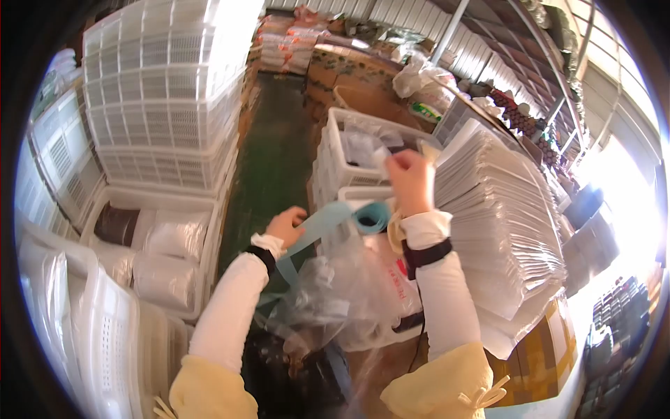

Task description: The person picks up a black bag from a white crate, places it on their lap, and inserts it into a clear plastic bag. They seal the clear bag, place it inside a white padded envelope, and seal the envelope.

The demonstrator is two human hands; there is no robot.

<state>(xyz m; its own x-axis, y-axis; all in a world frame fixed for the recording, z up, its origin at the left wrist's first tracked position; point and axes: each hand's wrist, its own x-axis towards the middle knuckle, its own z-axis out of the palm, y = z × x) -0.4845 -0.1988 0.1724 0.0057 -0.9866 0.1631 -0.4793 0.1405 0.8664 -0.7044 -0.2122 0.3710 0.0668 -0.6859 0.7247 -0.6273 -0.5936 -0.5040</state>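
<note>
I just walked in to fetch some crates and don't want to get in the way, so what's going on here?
A person in white sleeves is working with both bare hands. The left hand grips a pale blue band that runs across towards the right wrist. The right hand is raised, pinching a small white sheet in front of an open white crate. A tall stack of white sheets lies to the right, and a crumpled clear plastic bag sits below the hands.

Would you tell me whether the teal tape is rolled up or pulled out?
Partly pulled out: a strip of the teal tape runs from its roll to the left hand.
</note>
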